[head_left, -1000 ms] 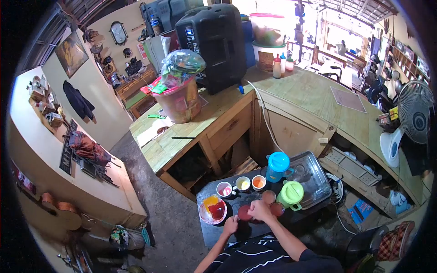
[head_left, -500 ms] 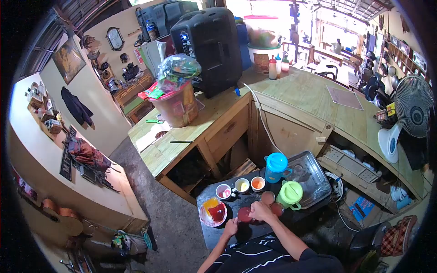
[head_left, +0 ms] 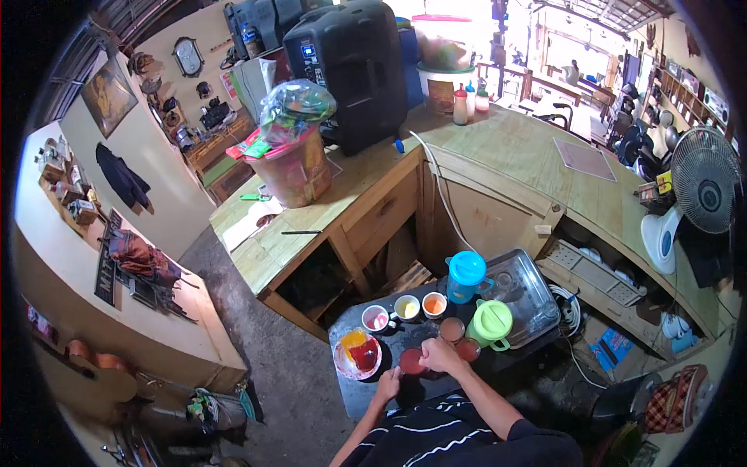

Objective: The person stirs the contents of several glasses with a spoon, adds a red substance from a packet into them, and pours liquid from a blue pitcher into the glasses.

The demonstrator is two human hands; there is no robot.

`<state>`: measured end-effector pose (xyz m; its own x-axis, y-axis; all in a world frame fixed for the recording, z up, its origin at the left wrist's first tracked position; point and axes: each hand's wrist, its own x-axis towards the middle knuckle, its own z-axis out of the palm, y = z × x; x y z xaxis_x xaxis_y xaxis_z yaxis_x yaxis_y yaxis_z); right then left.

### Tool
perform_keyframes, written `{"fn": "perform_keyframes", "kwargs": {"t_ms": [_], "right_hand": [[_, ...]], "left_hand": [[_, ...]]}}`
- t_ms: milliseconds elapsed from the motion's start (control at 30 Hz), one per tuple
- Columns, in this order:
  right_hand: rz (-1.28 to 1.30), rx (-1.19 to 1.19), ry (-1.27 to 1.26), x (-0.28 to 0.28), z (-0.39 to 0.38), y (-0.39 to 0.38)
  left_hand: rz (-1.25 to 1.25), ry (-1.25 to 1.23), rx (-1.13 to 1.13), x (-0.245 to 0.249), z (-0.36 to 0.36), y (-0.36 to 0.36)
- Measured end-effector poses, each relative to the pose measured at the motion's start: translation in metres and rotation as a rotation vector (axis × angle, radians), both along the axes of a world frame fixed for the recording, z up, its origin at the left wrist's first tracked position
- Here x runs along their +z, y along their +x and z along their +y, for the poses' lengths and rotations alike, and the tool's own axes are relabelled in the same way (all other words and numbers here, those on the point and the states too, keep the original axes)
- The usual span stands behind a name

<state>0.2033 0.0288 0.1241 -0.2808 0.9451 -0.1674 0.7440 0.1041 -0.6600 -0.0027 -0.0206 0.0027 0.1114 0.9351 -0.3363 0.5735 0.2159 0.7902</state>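
On the low dark table, a round vessel of red liquid point(head_left: 411, 361) sits between my hands. My right hand point(head_left: 441, 356) is closed above its right edge; whatever the fingers hold is hidden. Close to the vessel's near left side, my left hand point(head_left: 388, 384) is closed too, and its grip cannot be made out. To the left lies a plate point(head_left: 339, 363) bearing yellow and red jelly-like pieces. Behind stand a cup with pink and white contents point(head_left: 376, 318), a cup with yellow contents point(head_left: 406, 307) and a cup with orange contents point(head_left: 434, 304). A glass of brownish liquid point(head_left: 451, 329) and another reddish glass point(head_left: 468, 349) are beside my right hand.
A blue lidded pitcher point(head_left: 465, 277) and a green lidded pitcher point(head_left: 491, 321) stand right of the cups, next to a metal tray point(head_left: 537, 308). Behind is a wooden counter point(head_left: 498, 144) with a large black speaker point(head_left: 350, 78) and a bucket point(head_left: 294, 173). A fan point(head_left: 704, 183) stands at right.
The whole view has shifted slightly, so things appear a little further up and left. Both hands stay beside the red vessel; my right fist has turned slightly above it.
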Motion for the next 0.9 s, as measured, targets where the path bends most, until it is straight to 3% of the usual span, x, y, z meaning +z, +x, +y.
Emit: {"fn": "perform_keyframes", "kwargs": {"t_ms": [67, 167, 267, 300, 400, 500, 600, 700, 800, 900], "right_hand": [[-0.082, 0.152, -0.132, -0.005, -0.002, 0.002], [0.247, 0.119, -0.321, -0.004, -0.005, -0.003], [0.305, -0.117, -0.116, -0.02, -0.005, -0.005], [0.093, -0.133, 0.11, -0.001, -0.005, -0.006], [0.023, 0.009, 0.096, -0.006, 0.0, 0.0], [0.139, 0.241, -0.232, -0.003, 0.0, 0.0], [0.397, 0.052, -0.378, 0.011, 0.0, -0.006], [0.212, -0.159, -0.018, 0.008, 0.0, -0.007], [0.026, -0.008, 0.087, 0.001, 0.002, -0.001], [0.005, 0.241, -0.162, 0.0, 0.002, 0.003]], "left_hand": [[-0.022, -0.035, 0.007, -0.001, 0.0, -0.001], [-0.028, -0.047, 0.009, 0.008, 0.001, 0.001], [0.044, 0.069, 0.022, 0.009, -0.002, 0.004], [0.049, 0.022, 0.046, 0.013, -0.003, 0.006], [0.099, 0.054, 0.091, 0.026, -0.008, 0.012], [0.089, 0.145, 0.128, 0.031, -0.011, 0.016], [0.095, 0.092, 0.087, 0.039, -0.01, 0.014], [0.092, 0.096, 0.087, 0.034, -0.01, 0.013], [0.071, 0.046, 0.067, 0.03, -0.007, 0.011], [0.07, 0.012, 0.04, 0.03, -0.004, 0.009]]}}
